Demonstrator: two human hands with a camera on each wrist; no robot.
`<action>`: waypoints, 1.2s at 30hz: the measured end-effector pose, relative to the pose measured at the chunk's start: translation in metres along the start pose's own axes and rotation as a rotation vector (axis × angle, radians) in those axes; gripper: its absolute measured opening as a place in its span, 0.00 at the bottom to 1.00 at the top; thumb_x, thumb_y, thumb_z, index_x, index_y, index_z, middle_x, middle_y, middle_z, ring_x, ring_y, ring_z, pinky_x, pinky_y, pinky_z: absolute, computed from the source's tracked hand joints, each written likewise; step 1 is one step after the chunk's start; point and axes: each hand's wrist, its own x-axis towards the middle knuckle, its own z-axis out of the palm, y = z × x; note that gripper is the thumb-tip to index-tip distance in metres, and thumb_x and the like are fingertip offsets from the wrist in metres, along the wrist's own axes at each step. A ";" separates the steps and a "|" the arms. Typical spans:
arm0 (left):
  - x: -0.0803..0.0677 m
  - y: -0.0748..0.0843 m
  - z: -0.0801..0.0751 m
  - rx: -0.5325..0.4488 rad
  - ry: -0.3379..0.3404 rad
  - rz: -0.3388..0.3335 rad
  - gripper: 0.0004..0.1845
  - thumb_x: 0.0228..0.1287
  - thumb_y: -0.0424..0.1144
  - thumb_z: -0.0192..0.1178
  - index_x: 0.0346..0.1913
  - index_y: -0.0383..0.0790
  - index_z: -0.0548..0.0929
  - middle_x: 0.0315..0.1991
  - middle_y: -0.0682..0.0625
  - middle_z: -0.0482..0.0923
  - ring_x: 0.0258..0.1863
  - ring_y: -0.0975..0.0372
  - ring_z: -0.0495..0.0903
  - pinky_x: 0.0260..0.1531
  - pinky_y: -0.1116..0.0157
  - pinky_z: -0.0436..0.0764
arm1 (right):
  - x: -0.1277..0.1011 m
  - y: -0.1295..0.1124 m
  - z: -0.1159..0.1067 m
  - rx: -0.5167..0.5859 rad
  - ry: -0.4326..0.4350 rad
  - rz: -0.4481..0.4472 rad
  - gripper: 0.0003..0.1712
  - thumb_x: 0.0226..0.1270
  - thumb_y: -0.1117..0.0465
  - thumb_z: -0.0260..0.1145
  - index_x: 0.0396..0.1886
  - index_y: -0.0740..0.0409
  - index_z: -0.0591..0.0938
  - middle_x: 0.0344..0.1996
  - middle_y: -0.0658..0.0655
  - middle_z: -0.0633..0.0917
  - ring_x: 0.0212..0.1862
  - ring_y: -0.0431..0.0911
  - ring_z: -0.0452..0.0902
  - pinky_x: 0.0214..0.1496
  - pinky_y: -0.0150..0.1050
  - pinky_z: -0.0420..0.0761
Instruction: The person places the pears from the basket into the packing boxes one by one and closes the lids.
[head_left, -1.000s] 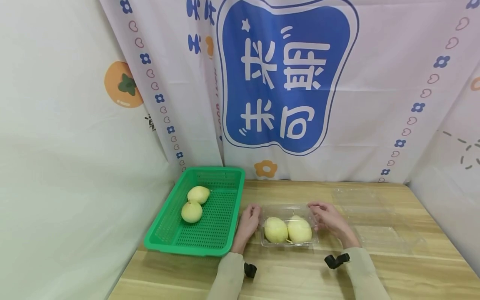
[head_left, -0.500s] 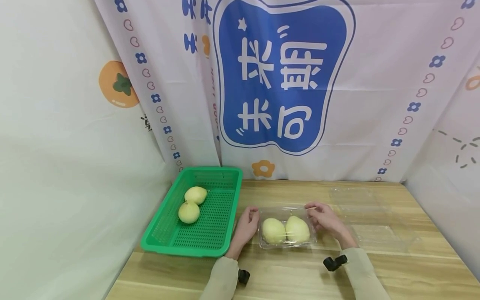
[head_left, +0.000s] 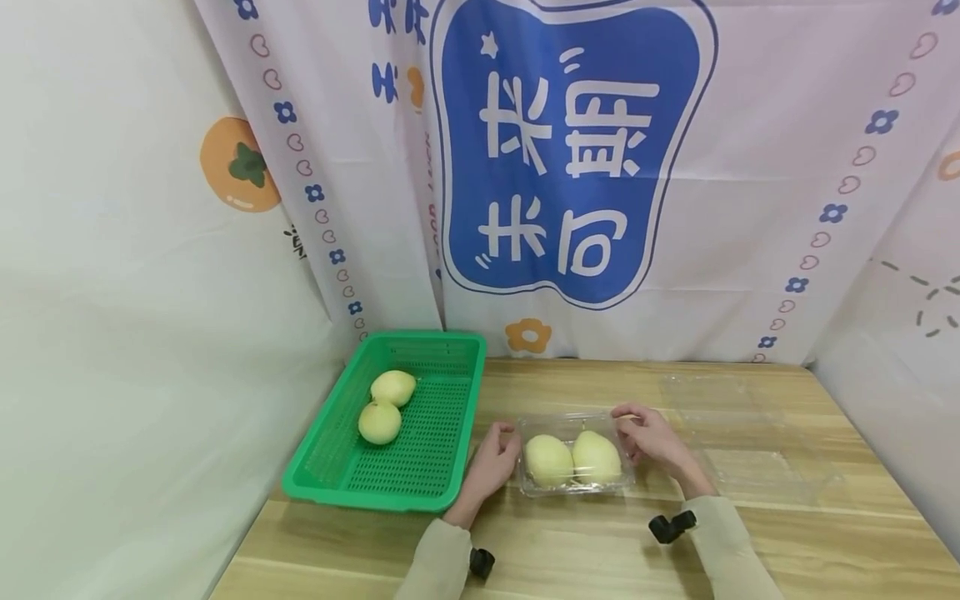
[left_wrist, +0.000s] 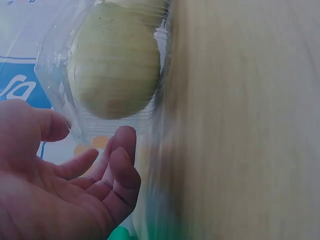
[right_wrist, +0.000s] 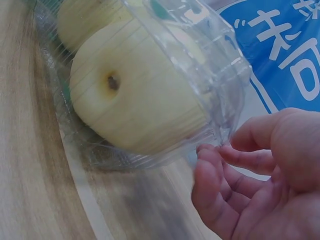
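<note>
Two pale yellow pears lie side by side in a clear plastic clamshell box in the middle of the table. At the box's right end my right hand pinches the rim between thumb and forefinger, as the right wrist view shows, where the near pear presents its brown-centred end. My left hand is beside the left end, between box and basket. In the left wrist view its fingers are loosely bent and parted, close to the box's corner and holding nothing.
A green perforated basket stands at the left with two more pears in it. More clear plastic boxes lie on the wooden table at the right. A printed cloth hangs behind the table.
My left hand has drawn back slightly from the box's left corner, toward me. The right hand keeps its place at the right end. The box has barely shifted.
</note>
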 end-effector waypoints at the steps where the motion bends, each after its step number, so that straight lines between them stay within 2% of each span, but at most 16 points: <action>1: -0.001 0.000 0.000 -0.002 -0.008 -0.002 0.21 0.74 0.45 0.48 0.62 0.35 0.71 0.27 0.50 0.77 0.25 0.63 0.74 0.24 0.66 0.73 | 0.000 0.000 0.000 -0.010 0.003 0.001 0.21 0.75 0.63 0.52 0.62 0.69 0.70 0.29 0.58 0.79 0.21 0.44 0.72 0.21 0.40 0.79; 7: -0.007 0.000 -0.001 0.003 -0.049 0.017 0.22 0.75 0.44 0.47 0.63 0.34 0.70 0.18 0.56 0.70 0.15 0.66 0.65 0.14 0.70 0.63 | 0.002 0.002 0.000 -0.040 0.014 0.022 0.20 0.76 0.62 0.52 0.62 0.66 0.71 0.26 0.55 0.79 0.19 0.42 0.70 0.17 0.34 0.73; 14: -0.020 0.000 -0.005 0.077 -0.093 0.021 0.28 0.76 0.46 0.45 0.71 0.33 0.63 0.20 0.54 0.73 0.17 0.66 0.68 0.16 0.69 0.68 | 0.001 0.002 0.004 -0.059 0.006 0.020 0.19 0.76 0.62 0.51 0.61 0.64 0.72 0.23 0.53 0.78 0.18 0.41 0.69 0.16 0.33 0.71; 20: -0.027 -0.002 -0.005 0.065 -0.145 0.062 0.30 0.78 0.46 0.42 0.74 0.31 0.57 0.23 0.48 0.77 0.19 0.62 0.75 0.20 0.66 0.73 | 0.000 0.001 0.002 -0.061 0.015 0.018 0.18 0.76 0.63 0.51 0.60 0.65 0.72 0.21 0.53 0.77 0.17 0.41 0.68 0.16 0.33 0.71; 24: -0.028 -0.004 -0.005 0.075 -0.180 0.072 0.32 0.78 0.45 0.41 0.75 0.30 0.53 0.24 0.50 0.77 0.22 0.58 0.79 0.23 0.67 0.74 | 0.000 0.001 0.000 -0.067 0.011 0.009 0.19 0.76 0.63 0.50 0.61 0.66 0.71 0.21 0.53 0.77 0.17 0.40 0.68 0.16 0.33 0.71; 31: -0.027 0.001 -0.008 0.099 -0.225 0.079 0.35 0.72 0.38 0.45 0.76 0.28 0.50 0.20 0.50 0.76 0.20 0.58 0.77 0.18 0.68 0.72 | -0.001 0.000 0.001 -0.072 0.021 0.011 0.18 0.75 0.64 0.50 0.60 0.65 0.72 0.19 0.53 0.76 0.16 0.40 0.67 0.16 0.33 0.70; 36: -0.027 0.002 -0.006 0.044 -0.248 0.088 0.32 0.76 0.37 0.43 0.77 0.33 0.47 0.19 0.50 0.74 0.15 0.62 0.74 0.14 0.65 0.77 | -0.003 -0.002 0.001 -0.066 0.014 0.008 0.19 0.75 0.63 0.50 0.61 0.67 0.71 0.21 0.53 0.78 0.16 0.40 0.68 0.16 0.33 0.70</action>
